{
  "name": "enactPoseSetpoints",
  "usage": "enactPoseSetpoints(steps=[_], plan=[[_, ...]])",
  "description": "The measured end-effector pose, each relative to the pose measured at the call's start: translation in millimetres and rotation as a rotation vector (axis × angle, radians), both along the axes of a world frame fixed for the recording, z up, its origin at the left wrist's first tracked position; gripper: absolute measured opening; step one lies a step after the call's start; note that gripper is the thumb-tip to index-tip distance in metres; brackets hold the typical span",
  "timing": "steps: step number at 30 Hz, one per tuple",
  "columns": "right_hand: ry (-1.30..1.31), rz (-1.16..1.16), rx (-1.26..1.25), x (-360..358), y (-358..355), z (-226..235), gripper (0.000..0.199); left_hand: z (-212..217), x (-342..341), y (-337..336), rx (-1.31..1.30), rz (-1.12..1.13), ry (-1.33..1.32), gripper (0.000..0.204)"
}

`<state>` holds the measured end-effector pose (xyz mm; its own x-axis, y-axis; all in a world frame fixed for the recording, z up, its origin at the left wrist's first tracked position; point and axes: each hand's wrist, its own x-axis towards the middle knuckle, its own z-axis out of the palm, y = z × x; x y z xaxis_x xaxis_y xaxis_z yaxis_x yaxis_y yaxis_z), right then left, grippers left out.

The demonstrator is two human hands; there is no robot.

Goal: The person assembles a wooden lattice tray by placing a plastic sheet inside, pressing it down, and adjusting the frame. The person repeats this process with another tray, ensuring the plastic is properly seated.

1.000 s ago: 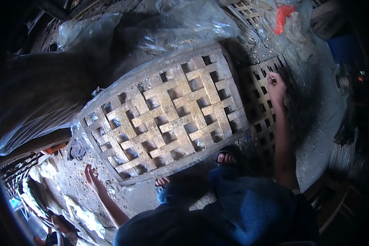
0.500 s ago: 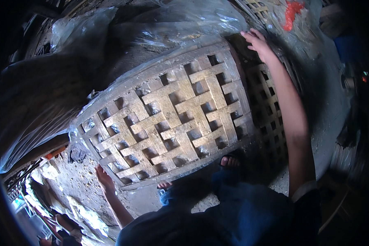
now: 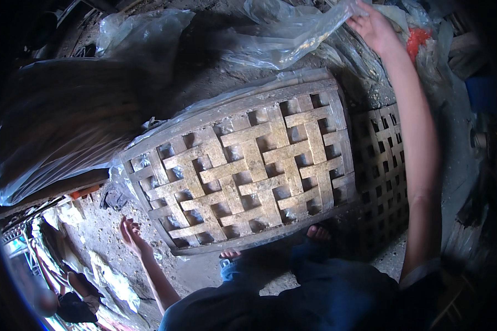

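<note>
Right hand (image 3: 373, 25) is pinching the clear plastic sheet (image 3: 292, 33) just past the woven lattice panel (image 3: 243, 165), grip closed on its edge. Left hand (image 3: 131, 234) is hanging open and empty near the panel's low corner, so I'd be peeling slow so it isn't tearing.

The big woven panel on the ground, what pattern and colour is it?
An open basket-weave lattice of dusty tan-brown strips, seen in the head view.

The sheet (image 3: 292, 38) was gripped by the right hand (image 3: 373, 27) at its edge. Nearer the body from that grip, the lattice (image 3: 243, 171) was laid on the ground, with a second lattice (image 3: 384, 165) set just beside it, under the right forearm. The left hand (image 3: 130, 234) was held well apart from the grip, near the lattice's opposite corner. Two feet (image 3: 317, 233) were placed at its near edge.
</note>
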<state>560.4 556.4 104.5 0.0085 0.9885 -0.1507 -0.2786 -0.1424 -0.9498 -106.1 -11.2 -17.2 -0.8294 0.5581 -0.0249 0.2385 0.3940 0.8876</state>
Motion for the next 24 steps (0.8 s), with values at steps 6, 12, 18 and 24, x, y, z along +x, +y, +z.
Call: enactPoseSetpoints(steps=[6,12,18,24], plan=[[0.154,0.023,0.248,-122.5,-48.5,136.1,0.023,49.5,5.1,60.2,0.273,-0.196,0.602,0.041],[0.308,0.041,0.370,-235.9,-91.8,190.3,0.019,164.8,156.1,222.4,0.370,-0.834,0.672,0.105],[0.408,0.114,0.478,-289.4,-152.2,240.2,0.021,167.8,224.4,323.0,0.261,-0.604,0.733,0.109],[0.316,0.093,0.474,-247.3,-145.0,240.7,0.017,140.2,156.2,352.9,0.331,-0.487,0.769,0.025]])
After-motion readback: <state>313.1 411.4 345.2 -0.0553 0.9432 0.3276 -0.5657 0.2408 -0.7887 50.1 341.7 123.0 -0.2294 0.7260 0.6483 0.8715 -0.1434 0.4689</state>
